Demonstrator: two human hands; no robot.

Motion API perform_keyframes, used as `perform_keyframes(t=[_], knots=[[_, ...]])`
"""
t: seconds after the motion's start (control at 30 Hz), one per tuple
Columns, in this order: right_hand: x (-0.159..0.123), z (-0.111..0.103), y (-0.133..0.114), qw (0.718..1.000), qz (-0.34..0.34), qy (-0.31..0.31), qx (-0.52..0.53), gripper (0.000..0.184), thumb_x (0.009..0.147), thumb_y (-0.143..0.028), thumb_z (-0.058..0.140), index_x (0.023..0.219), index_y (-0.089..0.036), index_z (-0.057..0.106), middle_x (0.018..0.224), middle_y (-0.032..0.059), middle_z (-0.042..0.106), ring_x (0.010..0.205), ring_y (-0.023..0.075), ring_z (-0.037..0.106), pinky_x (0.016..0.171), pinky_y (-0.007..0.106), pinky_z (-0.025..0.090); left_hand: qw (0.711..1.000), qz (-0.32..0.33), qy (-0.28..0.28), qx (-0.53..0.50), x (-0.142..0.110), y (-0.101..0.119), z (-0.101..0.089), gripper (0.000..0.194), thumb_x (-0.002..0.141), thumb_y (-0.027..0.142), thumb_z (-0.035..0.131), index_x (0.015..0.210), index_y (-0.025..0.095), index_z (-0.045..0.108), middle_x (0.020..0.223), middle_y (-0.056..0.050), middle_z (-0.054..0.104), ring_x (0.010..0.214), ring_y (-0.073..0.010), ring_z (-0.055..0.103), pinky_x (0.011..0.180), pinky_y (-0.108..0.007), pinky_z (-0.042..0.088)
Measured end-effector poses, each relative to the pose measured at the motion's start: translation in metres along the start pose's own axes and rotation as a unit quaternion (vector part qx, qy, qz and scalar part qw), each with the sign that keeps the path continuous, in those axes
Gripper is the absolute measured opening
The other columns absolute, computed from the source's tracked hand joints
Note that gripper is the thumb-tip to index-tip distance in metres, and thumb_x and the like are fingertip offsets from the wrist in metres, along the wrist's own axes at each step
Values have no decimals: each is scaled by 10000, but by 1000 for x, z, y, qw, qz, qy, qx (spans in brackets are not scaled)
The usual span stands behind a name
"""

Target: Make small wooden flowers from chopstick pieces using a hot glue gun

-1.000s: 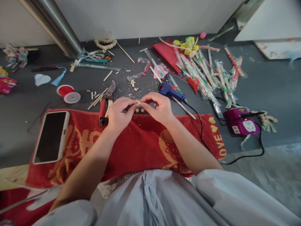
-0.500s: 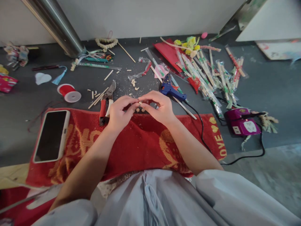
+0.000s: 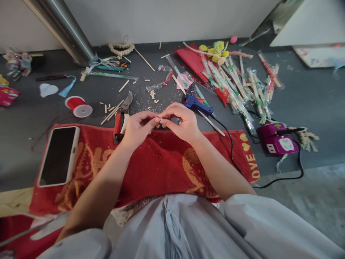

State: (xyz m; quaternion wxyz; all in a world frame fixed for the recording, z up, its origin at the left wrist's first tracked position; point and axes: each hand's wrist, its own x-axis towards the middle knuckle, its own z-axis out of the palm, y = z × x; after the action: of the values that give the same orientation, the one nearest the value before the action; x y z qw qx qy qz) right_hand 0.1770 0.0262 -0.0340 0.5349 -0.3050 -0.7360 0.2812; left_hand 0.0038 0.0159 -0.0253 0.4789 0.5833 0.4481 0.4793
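My left hand [image 3: 140, 126] and my right hand [image 3: 182, 121] meet at their fingertips over the far edge of the red towel [image 3: 151, 163]. Both are closed in a pinch on a small pale wooden piece [image 3: 161, 119], mostly covered by the fingers. Its exact shape cannot be made out. Just left of my left hand lie pruning shears [image 3: 125, 107] with red and white handles. Beyond my right hand a blue hot glue gun [image 3: 196, 102] rests on the table. A few small pale pieces [image 3: 153, 95] and crumbs lie past the fingertips.
A phone [image 3: 59, 155] lies on the towel's left side, near a spool of red thread [image 3: 78, 107]. Plastic-wrapped sticks [image 3: 229, 84] are heaped at the right. A purple power adapter [image 3: 279, 139] with black cords stands near the right edge. A metal post [image 3: 67, 32] rises at the back left.
The fingertips have closed in slightly around the small piece, hiding more of it. Both hands stay in nearly the same place; the surroundings look unchanged.
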Motion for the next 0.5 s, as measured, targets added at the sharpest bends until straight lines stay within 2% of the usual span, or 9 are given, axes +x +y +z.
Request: perform_keyframes(t=[0.2,0.5], knots=[[1,-1,-1,1000,15,-15,-9,159,882,-366,680,876,-211,714,831,5,673,711,89,597,609,222,485,995,-59,-21,-73,0,-1,0,398,645,555,836,712,182,716,544,17,572,399,-51,410,367,-200,295],[0,-1,1,1000,-7,-18,-20,173,892,-374,668,853,-208,699,814,7,649,702,94,591,628,235,506,979,-123,-49,-153,1,-2,-3,323,602,450,893,661,181,725,528,17,562,388,-41,407,365,-199,286]])
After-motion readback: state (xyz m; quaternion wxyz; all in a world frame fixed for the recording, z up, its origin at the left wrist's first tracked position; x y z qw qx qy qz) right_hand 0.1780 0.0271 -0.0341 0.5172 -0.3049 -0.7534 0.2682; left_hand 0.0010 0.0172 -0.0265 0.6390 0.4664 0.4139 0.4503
